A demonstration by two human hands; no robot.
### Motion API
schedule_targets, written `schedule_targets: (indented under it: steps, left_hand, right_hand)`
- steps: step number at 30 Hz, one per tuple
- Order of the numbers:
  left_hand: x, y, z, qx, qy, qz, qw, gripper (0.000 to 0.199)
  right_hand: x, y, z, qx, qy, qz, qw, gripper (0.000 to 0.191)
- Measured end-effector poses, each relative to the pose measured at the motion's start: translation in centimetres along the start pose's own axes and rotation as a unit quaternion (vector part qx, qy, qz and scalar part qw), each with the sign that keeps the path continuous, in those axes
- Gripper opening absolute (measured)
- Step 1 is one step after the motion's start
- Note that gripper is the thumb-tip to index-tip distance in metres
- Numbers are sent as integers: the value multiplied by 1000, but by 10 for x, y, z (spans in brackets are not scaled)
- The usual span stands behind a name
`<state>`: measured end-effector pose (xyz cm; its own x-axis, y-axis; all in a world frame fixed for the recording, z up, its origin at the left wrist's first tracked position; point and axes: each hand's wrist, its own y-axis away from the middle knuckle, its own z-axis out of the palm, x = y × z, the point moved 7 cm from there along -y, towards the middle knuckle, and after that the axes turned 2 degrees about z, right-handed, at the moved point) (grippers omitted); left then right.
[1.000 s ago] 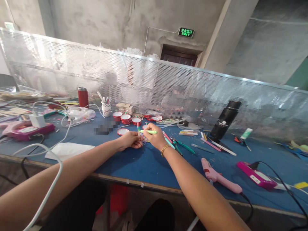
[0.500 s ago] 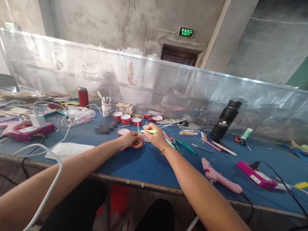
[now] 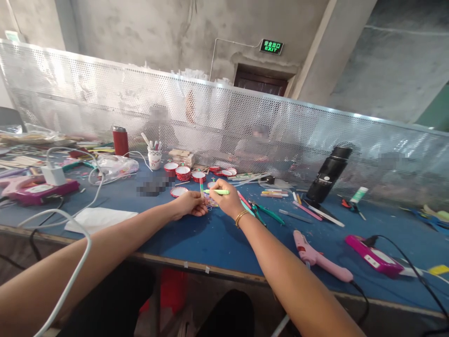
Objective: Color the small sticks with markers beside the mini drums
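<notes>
While the left hand (image 3: 192, 204) is holding the striped stick (image 3: 201, 185): its fingers are pinching the low end, and the stick is standing nearly straight up.
Right hand (image 3: 226, 196): its fingers are gripping the green marker (image 3: 221, 192) like a pencil.
Marker tip: it is pointing left at the stick, but I cannot tell if it is touching.
Striped stick: it is standing between the two hands, showing red on top and green below.
Coloring well, I think: small, soft strokes are working best here, with both hands not wobbling.
Mess to watch for: pushing hard could be tipping the stick or smudging green into the red.
Colored bits (image 3: 212, 203): they are lying on the blue counter (image 3: 196, 241) by the hands, so fingers sweeping low could be scattering them.
Red-rimmed dishes (image 3: 183, 172): they are sitting behind the left hand.
</notes>
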<state>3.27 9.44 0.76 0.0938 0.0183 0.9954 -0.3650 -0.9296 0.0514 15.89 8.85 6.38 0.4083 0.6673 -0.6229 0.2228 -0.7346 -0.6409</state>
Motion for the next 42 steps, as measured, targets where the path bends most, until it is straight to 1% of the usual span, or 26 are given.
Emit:
schedule_targets:
  steps: [3, 9, 14, 18, 20, 25, 30, 36, 42]
  left_hand:
    - [0, 0, 0, -1, -2, -2, 1000, 23]
    - [-1, -1, -1, -1, -5, -3, 1000, 19]
    - [-1, -1, 0, -3, -10, -3, 1000, 18]
    - [0, 0, 0, 1, -14, -4, 1000, 15]
    - [0, 0, 0, 0, -14, -5, 1000, 15]
    - [0, 0, 0, -3, -15, -2, 1000, 15]
    - [1, 1, 0, 5, -15, -5, 1000, 16]
    - [0, 0, 1, 0, -11, -5, 1000, 16]
    - [1, 1, 0, 6, -15, -6, 1000, 15]
  right_hand:
    - [1, 0, 2, -7, 2, 4, 1000, 9]
    - [2, 0, -2, 6, 0, 3, 1000, 8]
    - [2, 0, 3, -11, -10, 9, 1000, 9]
    - [3, -1, -1, 1, -11, 10, 1000, 8]
    - [2, 0, -1, 4, -15, 9, 1000, 7]
    - [0, 0, 3, -12, -22, 4, 1000, 7]
    - [3, -1, -1, 5, -3, 0, 1000, 9]
    - [3, -1, 3, -10, -13, -3, 1000, 9]
    - [3, -1, -1, 4, -19, -2, 1000, 8]
